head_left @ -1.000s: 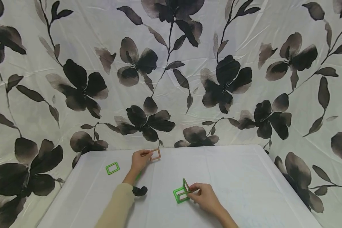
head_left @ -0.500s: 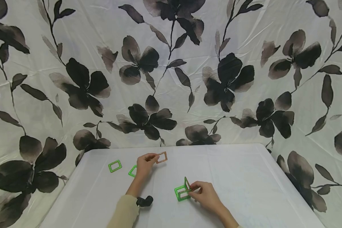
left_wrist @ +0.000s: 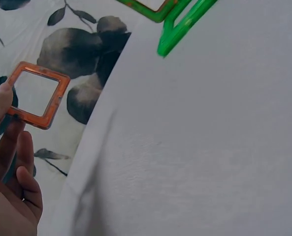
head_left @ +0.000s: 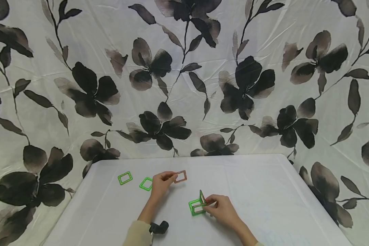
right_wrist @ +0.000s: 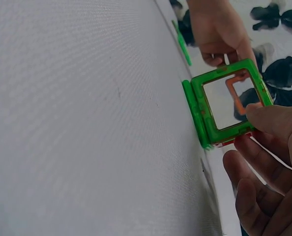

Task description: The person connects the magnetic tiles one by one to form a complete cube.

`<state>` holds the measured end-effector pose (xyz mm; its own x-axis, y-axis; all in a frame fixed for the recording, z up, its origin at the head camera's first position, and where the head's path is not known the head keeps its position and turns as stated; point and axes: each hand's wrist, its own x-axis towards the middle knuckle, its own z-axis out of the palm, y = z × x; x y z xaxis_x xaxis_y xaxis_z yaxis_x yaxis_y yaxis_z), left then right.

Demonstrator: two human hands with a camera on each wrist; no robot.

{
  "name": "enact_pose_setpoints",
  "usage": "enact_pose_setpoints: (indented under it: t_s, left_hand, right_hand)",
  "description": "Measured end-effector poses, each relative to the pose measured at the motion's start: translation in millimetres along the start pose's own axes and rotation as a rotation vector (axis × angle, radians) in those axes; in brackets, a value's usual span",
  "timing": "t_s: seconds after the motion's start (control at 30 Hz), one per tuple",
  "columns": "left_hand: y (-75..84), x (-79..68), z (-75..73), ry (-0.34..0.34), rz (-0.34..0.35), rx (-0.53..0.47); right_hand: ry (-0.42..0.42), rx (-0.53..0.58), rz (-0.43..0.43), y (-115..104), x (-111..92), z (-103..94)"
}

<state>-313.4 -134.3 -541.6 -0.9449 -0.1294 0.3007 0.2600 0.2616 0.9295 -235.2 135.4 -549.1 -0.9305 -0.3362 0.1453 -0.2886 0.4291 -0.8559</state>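
Orange square frame tile (left_wrist: 58,101) is in the L hand (head_left: 161,184), pinched at one edge btwn thumb & fingers, other fingers loosely bent; it sits ahead of & L of the R hand (head_left: 222,210). R hand pinches a standing green frame tile (right_wrist: 203,110) btwn thumb & fingers; a flat green tile (head_left: 191,209) lies under it, just L of the R fingertips.

L wrist view gives the orange tile's full outline; head view has it smaller, one edge behind the L fingers. R wrist view shows what head doesn't: green tile nearly face-on, orange one seen thru its opening, plus a reddish edge low by the R fingers. Head view alone has both loose green tiles clear of the cluster: outer loose tile (head_left: 126,182) well L of the L hand, inner loose tile (head_left: 143,181) just beside it, pt hidden by it.

Exact no. of tiles in the R-hand cluster hard to tell; L wrist view cuts its green pieces off at top. Orange tile's height off the table unclear.

White cloth-covered table (head_left: 255,191) under both hands; floral backdrop (head_left: 184,97), dark blooms on white, beyond them. Black wrist cam (head_left: 159,227) & pale sleeve (head_left: 138,234) behind L hand.
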Motion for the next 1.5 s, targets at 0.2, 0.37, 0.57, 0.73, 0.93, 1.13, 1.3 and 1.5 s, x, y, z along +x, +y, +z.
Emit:
enact_pose_setpoints:
  t_s: [0.2, 0.37, 0.57, 0.73, 0.93, 1.13, 1.3, 1.5]
  left_hand:
    - [0.7, -13.0, 4.8, -0.027, -0.010, -0.026]
    - [2.7, -21.1, 9.4, -0.039, 0.014, -0.041]
    - [2.4, -29.1, 13.4, -0.101, 0.025, -0.079]
    - [0.9, -35.7, 15.8, -0.131, 0.003, -0.084]
    - [12.3, -43.9, 17.9, -0.158, 0.001, -0.046]
    - [42.2, -56.9, 15.6, -0.172, 0.004, -0.018]
    - [40.1, -59.2, 15.5, -0.177, -0.013, -0.018]
    - [8.1, -54.3, 22.1, -0.193, -0.011, -0.043]
  right_hand:
    - [0.001, -0.006, 0.001, -2, 1, 0.7]
    - [0.004, -0.011, 0.003, -2, 2, 1.0]
    - [0.002, -0.013, 0.012, -2, 2, 1.6]
    - [-0.002, -0.002, 0.011, -3, 2, 1.9]
    - [-0.002, 0.002, 0.007, -3, 1, 1.7]
    - [0.004, -0.009, 0.012, -2, 2, 1.6]
    - [0.000, -0.003, 0.011, -2, 2, 2.0]
    - [-0.002, 0.005, 0.008, -3, 1, 1.2]
